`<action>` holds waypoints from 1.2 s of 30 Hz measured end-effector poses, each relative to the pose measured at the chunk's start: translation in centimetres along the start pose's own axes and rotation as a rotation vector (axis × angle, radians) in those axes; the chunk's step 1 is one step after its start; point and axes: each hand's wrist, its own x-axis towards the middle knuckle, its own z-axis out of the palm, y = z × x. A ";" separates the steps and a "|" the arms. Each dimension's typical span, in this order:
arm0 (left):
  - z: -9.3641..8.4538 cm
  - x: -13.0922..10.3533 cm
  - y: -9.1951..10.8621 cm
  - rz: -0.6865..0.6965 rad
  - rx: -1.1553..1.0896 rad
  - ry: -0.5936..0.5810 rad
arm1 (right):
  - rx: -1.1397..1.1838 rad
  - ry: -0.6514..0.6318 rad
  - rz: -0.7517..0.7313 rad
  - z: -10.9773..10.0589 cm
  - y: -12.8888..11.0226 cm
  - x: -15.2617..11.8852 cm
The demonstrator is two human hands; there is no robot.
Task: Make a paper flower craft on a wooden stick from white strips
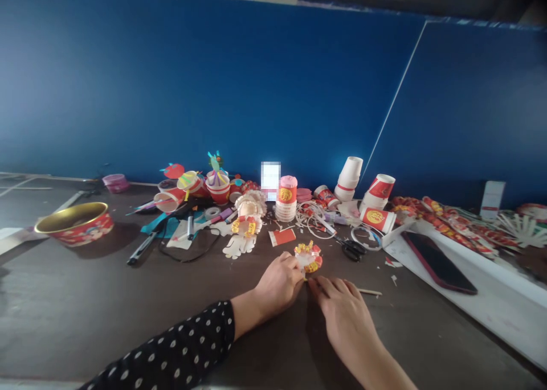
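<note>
A paper cup cut into petals (pixel 308 258), white inside with curled red and yellow strips around its rim, lies on the table in front of me. My left hand (pixel 280 282) has its fingers pinched on the near edge of this cut cup. Right beside it, my right hand (pixel 344 307) presses its fingers together over a thin pale stick (pixel 371 292). One end of the stick pokes out to the right of the hand; a short tip shows by the left fingertips. The middle of the stick is hidden under the fingers.
Behind my hands stand cut paper cups (pixel 247 222), a lidded cup stack (pixel 287 199) and white cups (pixel 349 178). Black scissors (pixel 352 249) lie to the right, near a phone (pixel 440 262) in a white tray (pixel 482 310). A gold-lined bowl (pixel 74 230) is at left.
</note>
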 end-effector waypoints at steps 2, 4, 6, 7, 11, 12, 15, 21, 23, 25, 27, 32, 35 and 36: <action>-0.2 0.0 0.2 -0.017 0.071 -0.022 | -0.002 0.010 0.013 -0.1 -0.1 0.1; -0.2 -0.1 0.4 -0.037 0.105 -0.024 | 0.002 0.027 0.022 -0.1 -0.1 0.2; -0.2 -0.2 0.5 -0.056 0.105 -0.018 | 0.007 0.034 0.031 0.0 0.0 0.2; -0.2 -0.2 0.5 -0.067 0.095 -0.012 | 0.012 0.033 0.032 0.0 0.1 0.2; -0.3 -0.3 0.4 -0.117 0.023 0.031 | 0.051 0.026 0.029 -0.2 0.2 0.3; -0.3 -0.2 0.3 -0.118 0.003 0.037 | 0.059 0.023 0.032 -0.2 0.2 0.3; -0.3 0.0 0.1 -0.108 -0.029 0.031 | 0.073 0.002 0.034 -0.3 0.2 0.5; -0.4 0.6 0.0 -0.097 0.064 0.010 | 0.065 -0.003 0.022 -0.3 0.6 1.0; -0.5 0.7 0.1 -0.098 0.100 0.003 | 0.082 0.016 0.027 -0.2 0.9 1.1; -0.5 0.7 0.1 -0.104 0.117 -0.004 | 0.122 0.047 0.032 0.1 1.3 1.2; -0.5 0.7 0.1 -0.115 0.116 0.001 | 0.162 0.073 0.040 0.4 1.7 1.3; -0.4 0.6 0.0 -0.150 0.117 0.003 | 0.167 0.107 0.106 1.0 2.3 2.0; -0.3 0.6 0.0 -0.144 0.120 -0.027 | 0.152 0.125 0.125 1.2 2.4 2.5; -0.3 0.7 0.0 -0.132 0.114 -0.026 | 0.151 0.130 0.125 1.2 2.4 2.6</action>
